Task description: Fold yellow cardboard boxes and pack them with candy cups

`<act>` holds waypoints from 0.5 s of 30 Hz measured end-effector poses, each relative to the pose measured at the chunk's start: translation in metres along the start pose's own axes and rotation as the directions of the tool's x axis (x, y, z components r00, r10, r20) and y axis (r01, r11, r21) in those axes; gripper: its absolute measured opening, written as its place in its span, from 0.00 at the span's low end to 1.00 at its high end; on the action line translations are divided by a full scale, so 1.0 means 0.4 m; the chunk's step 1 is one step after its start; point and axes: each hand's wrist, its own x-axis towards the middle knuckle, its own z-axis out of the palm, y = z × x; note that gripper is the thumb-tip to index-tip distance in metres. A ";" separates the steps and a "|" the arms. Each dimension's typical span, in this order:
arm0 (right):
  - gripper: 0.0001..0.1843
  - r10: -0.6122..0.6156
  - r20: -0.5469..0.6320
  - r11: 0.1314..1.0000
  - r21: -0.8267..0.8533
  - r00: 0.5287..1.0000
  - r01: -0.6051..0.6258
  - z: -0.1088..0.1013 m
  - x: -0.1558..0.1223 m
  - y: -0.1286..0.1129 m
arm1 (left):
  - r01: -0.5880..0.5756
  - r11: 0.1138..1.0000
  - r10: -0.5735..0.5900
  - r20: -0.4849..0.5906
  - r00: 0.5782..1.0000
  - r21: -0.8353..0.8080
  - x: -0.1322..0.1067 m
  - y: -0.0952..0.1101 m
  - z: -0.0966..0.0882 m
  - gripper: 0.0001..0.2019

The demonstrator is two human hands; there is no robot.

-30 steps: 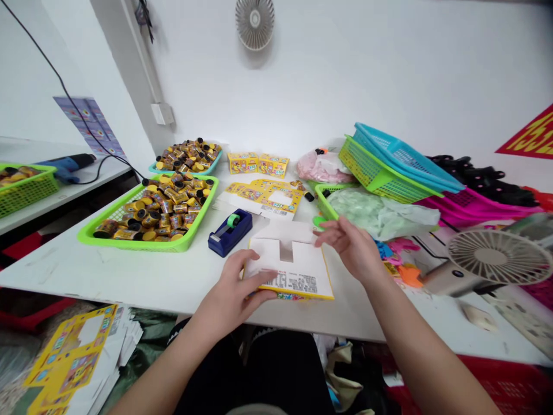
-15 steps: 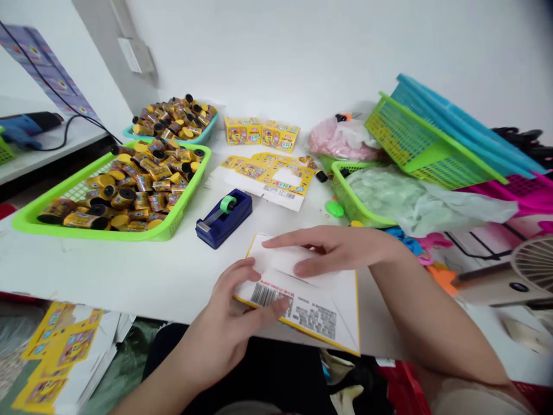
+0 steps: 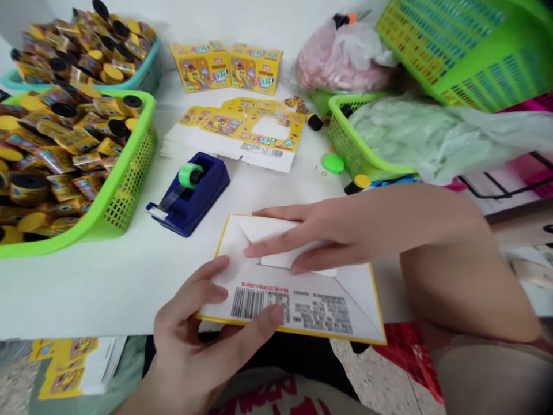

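Left hand: left hand [image 3: 190, 334], on the near side of the blue tape dispenser [image 3: 203, 190]; fingers closed on the near left edge of the carton, thumb over the barcode print.
Carton: carton [image 3: 294, 282], nearer and to the right of the dispenser; white flapped face up, yellow edges, between both hands.
Right hand: right hand [image 3: 328, 227], right of the dispenser; fingers extended and parted, resting on the carton's flaps, not gripping.
Tape: green roll [image 3: 188, 175], seated in the dispenser.
Basket: green basket [image 3: 129, 196], left of the dispenser, filled with small yellow-and-black tubs [image 3: 64, 144].
Sheets: flat printed cartons [image 3: 216, 122], beyond and right of the dispenser.
Boxes: two formed yellow boxes [image 3: 256, 69], side by side, farther beyond the dispenser.
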 end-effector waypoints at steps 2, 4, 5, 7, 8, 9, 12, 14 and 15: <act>0.29 0.018 -0.029 0.996 -0.089 0.999 -0.020 0.016 -0.002 -0.008 | -0.145 0.985 0.142 0.044 0.989 0.091 0.017 -0.004 -0.008 0.09; 0.30 0.032 -0.124 0.982 -0.181 0.992 -0.054 0.041 0.000 -0.019 | -0.177 0.978 0.168 0.085 0.982 0.109 0.025 -0.007 -0.014 0.08; 0.30 0.037 -0.186 0.971 -0.225 0.982 -0.079 0.054 0.002 -0.025 | -0.164 0.982 0.153 0.104 0.983 0.099 0.024 -0.008 -0.016 0.06; 0.30 0.042 -0.301 0.943 -0.303 0.953 -0.137 0.081 0.007 -0.034 | -0.099 0.992 0.091 0.096 0.991 0.074 0.016 -0.011 -0.017 0.04; 0.30 0.038 -0.337 0.926 -0.342 0.941 -0.159 0.091 0.011 -0.036 | -0.075 0.995 0.068 0.091 0.993 0.072 0.010 -0.012 -0.017 0.05; 0.29 0.028 -0.359 0.908 -0.381 0.933 -0.173 0.100 0.014 -0.037 | -0.071 0.994 0.064 0.097 0.993 0.077 0.005 -0.015 -0.018 0.09; 0.26 -0.014 -0.395 0.856 -0.480 0.918 -0.193 0.113 0.023 -0.035 | -0.177 0.976 0.157 0.155 0.975 0.126 0.002 -0.022 -0.026 0.18; 0.25 -0.019 -0.404 0.828 -0.519 0.914 -0.212 0.113 0.028 -0.032 | -0.237 0.962 0.211 0.181 0.960 0.136 0.010 -0.026 -0.034 0.21; 0.25 -0.010 -0.402 0.818 -0.530 0.916 -0.223 0.113 0.030 -0.031 | -0.249 0.960 0.223 0.182 0.958 0.131 0.014 -0.027 -0.037 0.22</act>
